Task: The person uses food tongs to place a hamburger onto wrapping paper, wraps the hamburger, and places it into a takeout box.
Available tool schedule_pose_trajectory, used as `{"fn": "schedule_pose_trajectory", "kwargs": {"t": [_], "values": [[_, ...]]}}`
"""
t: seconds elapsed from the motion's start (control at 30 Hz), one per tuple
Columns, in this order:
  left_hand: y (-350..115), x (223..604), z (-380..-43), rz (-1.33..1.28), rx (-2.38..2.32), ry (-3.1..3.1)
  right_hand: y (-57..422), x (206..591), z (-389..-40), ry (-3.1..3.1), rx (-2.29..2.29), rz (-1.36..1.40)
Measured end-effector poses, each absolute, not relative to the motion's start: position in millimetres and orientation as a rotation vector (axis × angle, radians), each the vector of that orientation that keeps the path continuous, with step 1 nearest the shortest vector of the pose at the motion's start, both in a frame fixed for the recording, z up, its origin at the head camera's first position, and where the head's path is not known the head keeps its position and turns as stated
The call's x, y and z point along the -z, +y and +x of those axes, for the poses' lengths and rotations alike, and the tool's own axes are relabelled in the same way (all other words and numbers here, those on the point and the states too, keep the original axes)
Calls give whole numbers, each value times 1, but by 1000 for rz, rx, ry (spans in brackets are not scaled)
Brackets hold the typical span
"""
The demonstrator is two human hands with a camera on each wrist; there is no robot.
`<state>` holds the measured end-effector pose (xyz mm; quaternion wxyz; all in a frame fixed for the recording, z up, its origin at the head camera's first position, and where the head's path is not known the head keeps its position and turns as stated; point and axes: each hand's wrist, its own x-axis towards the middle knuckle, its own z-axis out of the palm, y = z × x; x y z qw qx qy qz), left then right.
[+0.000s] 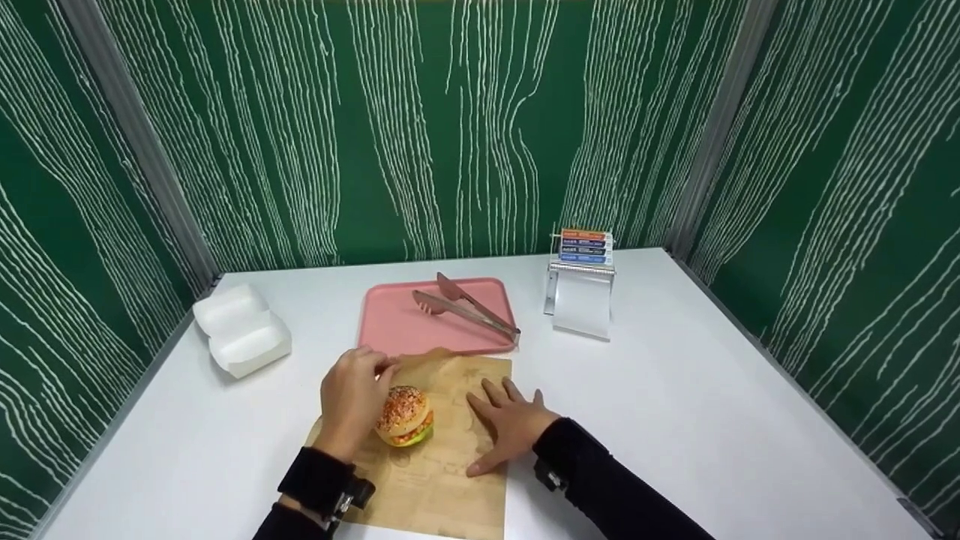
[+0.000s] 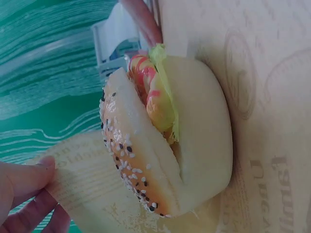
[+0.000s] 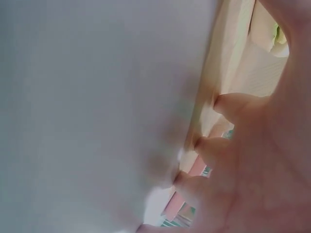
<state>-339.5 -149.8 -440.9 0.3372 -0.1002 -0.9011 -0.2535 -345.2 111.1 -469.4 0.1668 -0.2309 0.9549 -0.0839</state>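
On a sheet of brown printed wrapping paper (image 1: 450, 487) sits a burger (image 1: 405, 415) with a sesame-topped bun; lettuce and filling show at its side. My left hand (image 1: 351, 397) is just left of the burger and pinches the paper's far left edge between thumb and fingers, lifting it, as the left wrist view shows at the fingers (image 2: 29, 182). Spread over the paper's right edge, my right hand (image 1: 514, 424) presses it with fingertips down on the sheet. In the right wrist view only part of the burger (image 3: 279, 36) shows past the palm.
Behind the paper lies a pink tray (image 1: 397, 322) with metal tongs (image 1: 472, 309) on it. An opened white takeaway box (image 1: 244, 330) stands at the back left. A metal rack (image 1: 583, 285) with a paper roll and several coloured boxes stands back right. Green walls enclose the white table.
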Motion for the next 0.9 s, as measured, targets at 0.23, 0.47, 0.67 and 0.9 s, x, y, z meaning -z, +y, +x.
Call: {"fn": "schedule_pose_trajectory", "kwargs": {"t": [0.23, 0.47, 0.67, 0.9], "values": [[-155, 438, -331, -268, 721, -2268, 109, 467, -339, 2736, 218, -633], [-149, 443, -321, -355, 632, -2273, 104, 472, -335, 2772, 279, -599], [-142, 458, -311, -531, 437, -2287, 100, 470, -335, 2773, 272, -576], [-136, 470, -309, -648, 412, -2356, 101, 470, -335, 2774, 246, -566]]}}
